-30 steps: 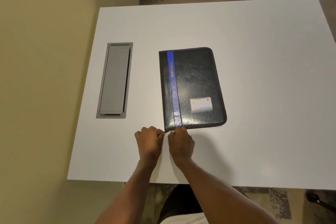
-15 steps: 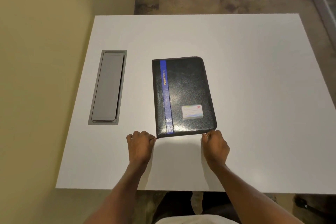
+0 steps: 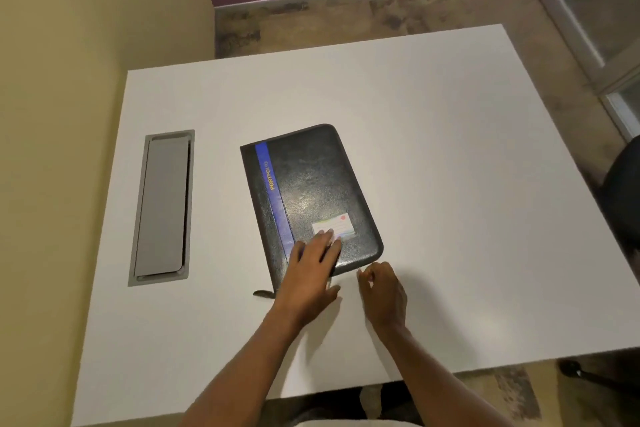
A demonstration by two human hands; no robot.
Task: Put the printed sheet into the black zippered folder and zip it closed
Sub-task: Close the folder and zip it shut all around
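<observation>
The black zippered folder (image 3: 313, 198) lies closed and flat near the middle of the white table (image 3: 433, 156), its long axis running away from the person and tilted a little leftward at the far end. The left hand (image 3: 311, 265) rests open, fingers spread, on its near edge. The right hand (image 3: 382, 291), just off the near right corner, is curled with fingertips pinched on what seems to be the zipper pull.

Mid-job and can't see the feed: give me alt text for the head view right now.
A closed black folder lies on a white table; the left hand presses flat on its near end while the right hand pinches something small, likely the zipper pull, at the near right corner. A grey hatch is set into the table to the left. No printed sheet is visible.
</observation>
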